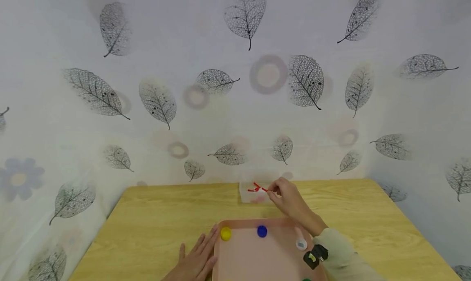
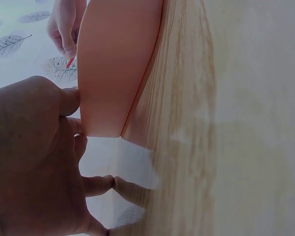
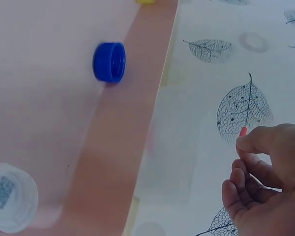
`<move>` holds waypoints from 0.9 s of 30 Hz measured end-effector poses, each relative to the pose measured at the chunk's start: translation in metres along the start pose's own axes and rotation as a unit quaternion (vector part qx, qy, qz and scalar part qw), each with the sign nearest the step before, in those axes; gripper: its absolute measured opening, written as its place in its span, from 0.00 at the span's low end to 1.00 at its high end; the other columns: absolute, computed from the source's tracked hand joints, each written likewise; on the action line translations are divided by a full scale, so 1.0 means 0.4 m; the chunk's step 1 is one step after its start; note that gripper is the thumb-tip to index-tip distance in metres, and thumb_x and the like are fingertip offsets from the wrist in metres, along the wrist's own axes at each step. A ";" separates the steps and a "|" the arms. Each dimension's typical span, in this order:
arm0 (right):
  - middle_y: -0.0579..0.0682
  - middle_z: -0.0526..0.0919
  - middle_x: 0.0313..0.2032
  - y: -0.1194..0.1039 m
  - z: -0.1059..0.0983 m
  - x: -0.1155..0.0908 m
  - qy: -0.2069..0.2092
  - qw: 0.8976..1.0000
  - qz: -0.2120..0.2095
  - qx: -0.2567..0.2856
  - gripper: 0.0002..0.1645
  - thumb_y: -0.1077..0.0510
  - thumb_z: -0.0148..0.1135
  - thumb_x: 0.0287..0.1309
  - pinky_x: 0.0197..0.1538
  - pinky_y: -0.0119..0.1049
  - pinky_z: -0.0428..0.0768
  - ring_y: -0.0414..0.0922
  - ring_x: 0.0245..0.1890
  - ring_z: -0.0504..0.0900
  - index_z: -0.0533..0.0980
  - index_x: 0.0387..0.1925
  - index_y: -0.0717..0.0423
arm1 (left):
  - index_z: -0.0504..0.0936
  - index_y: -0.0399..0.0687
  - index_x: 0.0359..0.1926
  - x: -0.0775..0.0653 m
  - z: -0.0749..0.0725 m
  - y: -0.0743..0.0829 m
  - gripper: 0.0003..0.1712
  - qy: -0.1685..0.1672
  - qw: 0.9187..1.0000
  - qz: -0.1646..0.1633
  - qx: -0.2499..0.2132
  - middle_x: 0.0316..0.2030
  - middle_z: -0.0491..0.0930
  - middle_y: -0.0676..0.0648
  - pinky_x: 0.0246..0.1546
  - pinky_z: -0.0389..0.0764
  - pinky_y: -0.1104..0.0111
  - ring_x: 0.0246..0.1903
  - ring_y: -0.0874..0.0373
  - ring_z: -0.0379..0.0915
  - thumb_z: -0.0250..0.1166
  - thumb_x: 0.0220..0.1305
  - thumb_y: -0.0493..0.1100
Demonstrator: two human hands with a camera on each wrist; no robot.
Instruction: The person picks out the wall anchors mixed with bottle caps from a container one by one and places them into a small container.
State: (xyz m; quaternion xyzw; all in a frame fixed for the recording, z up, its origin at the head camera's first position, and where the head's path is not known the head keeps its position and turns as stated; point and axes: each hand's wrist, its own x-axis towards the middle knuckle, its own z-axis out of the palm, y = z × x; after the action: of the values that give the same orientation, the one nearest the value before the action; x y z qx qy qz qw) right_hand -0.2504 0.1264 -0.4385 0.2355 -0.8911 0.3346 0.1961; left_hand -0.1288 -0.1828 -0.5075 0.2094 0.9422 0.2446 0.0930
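Observation:
Between thumb and forefinger, my right hand (image 1: 288,197) pinches a thin red stick (image 3: 243,131), held over the right side of a translucent white box (image 1: 244,197) at the back of the table. Several similar red sticks (image 1: 256,187) show at that box. My left hand (image 1: 196,259) lies with fingers extended along the left wall of a pink tray (image 1: 254,260); in the left wrist view its thumb and fingers are at the tray wall (image 2: 113,69). Inside the tray are a yellow cap (image 1: 226,233) and a blue cap (image 3: 108,63), the blue one with its hollow side showing.
A white round-ended item (image 1: 301,244) with a printed label lies at the tray's right side, below my right forearm. Something green (image 1: 307,279) shows at the bottom frame edge. The wooden table (image 1: 154,215) meets a leaf-patterned covering (image 1: 206,121) behind the box.

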 end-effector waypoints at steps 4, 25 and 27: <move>0.49 0.76 0.27 0.022 0.002 0.019 0.002 1.000 0.006 -0.012 0.04 0.68 0.66 0.51 0.30 0.32 0.75 0.43 0.27 0.73 0.78 0.28 0.58 | 0.37 0.66 0.75 0.005 0.006 -0.003 0.35 0.001 1.000 -0.008 -0.007 0.74 0.41 0.55 0.47 0.34 0.22 0.67 0.37 0.50 0.35 0.73 0.63; 0.50 0.75 0.25 0.102 0.043 0.071 0.007 0.999 0.031 -0.025 0.04 0.68 0.66 0.51 0.32 0.37 0.75 0.46 0.26 0.74 0.78 0.26 0.59 | 0.42 0.68 0.74 0.014 0.036 -0.017 0.34 0.040 0.999 -0.016 0.021 0.74 0.41 0.59 0.46 0.37 0.21 0.66 0.37 0.54 0.38 0.72 0.63; 0.49 0.75 0.24 0.105 0.048 0.071 0.007 0.999 0.032 -0.027 0.05 0.68 0.66 0.50 0.31 0.37 0.75 0.46 0.26 0.74 0.78 0.25 0.59 | 0.42 0.68 0.74 0.016 0.035 -0.016 0.34 0.035 0.999 -0.021 0.025 0.74 0.41 0.59 0.46 0.37 0.21 0.65 0.38 0.55 0.38 0.72 0.64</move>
State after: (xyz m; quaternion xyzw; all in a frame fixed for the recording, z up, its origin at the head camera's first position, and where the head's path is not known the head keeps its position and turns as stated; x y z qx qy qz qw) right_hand -0.3005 0.1330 -0.4586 0.1989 -0.9058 0.3177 0.1975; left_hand -0.1327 -0.1791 -0.5233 0.1828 0.9549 0.2259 0.0603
